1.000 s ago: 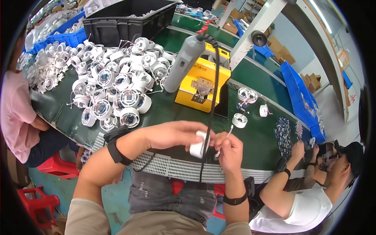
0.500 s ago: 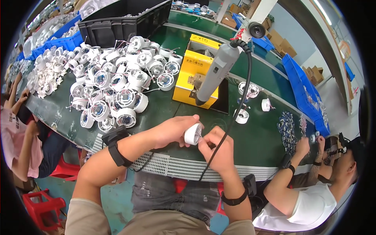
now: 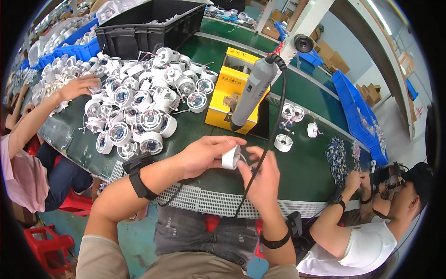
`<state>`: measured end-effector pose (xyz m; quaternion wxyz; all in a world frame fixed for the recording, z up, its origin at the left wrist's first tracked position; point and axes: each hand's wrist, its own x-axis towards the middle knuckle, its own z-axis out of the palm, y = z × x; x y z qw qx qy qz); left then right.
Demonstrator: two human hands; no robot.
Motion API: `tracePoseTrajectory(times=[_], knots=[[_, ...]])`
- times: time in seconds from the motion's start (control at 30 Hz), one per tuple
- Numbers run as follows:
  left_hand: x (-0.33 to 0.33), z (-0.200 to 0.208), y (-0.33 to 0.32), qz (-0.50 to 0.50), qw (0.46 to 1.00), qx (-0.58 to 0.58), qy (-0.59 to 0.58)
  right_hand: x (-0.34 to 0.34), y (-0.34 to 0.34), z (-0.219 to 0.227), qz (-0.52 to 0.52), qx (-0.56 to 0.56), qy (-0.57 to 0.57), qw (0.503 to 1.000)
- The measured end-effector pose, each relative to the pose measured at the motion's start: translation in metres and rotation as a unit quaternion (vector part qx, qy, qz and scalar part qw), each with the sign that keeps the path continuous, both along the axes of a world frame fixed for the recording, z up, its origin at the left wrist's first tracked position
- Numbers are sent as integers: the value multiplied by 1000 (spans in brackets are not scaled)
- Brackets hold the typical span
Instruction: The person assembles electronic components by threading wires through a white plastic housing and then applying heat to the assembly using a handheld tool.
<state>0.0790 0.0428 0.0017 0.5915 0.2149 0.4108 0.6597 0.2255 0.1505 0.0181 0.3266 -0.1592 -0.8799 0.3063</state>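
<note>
In front of my body, my left hand (image 3: 206, 156) holds a white round plastic housing (image 3: 230, 158) on its side, its open face turned toward the right. Close against that open side is my right hand (image 3: 264, 174), the thumb at the rim and the index finger raised. Its other fingers curl around a small dark thing, too hidden to name. Beyond the hands hangs a grey electric screwdriver (image 3: 253, 90), tip down, before a yellow box-shaped machine (image 3: 232, 86). The screwdriver's black cable (image 3: 278, 118) crosses in front of my right hand.
Many white housings with boards and wires (image 3: 148, 118) are heaped at left, below a black bin (image 3: 144, 39). A co-worker's hand (image 3: 81, 87) reaches into the heap. Several loose housings (image 3: 283, 142), small boards (image 3: 337, 160) and a blue bin (image 3: 357, 116) lie at right, near another worker.
My right hand has moved from a pinch at the housing's wires to a looser hold with its index finger raised. At left, a co-worker's arm has reached over to the heap.
</note>
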Motion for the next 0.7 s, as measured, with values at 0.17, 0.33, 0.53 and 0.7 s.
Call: tracePoseTrajectory(times=[0.17, 0.33, 0.53, 0.7], knots=[[2, 4, -1, 58, 998, 30, 0, 8, 17, -2, 30, 122, 73, 989], [9, 1, -3, 25, 993, 106, 47, 10, 13, -2, 86, -422, 63, 900], [11, -3, -6, -27, 984, 174, -36, -1, -10, -8, 95, -434, 123, 887], [15, -5, -3, -14, 985, 172, -19, 0, -13, -20, 29, -287, 128, 949]])
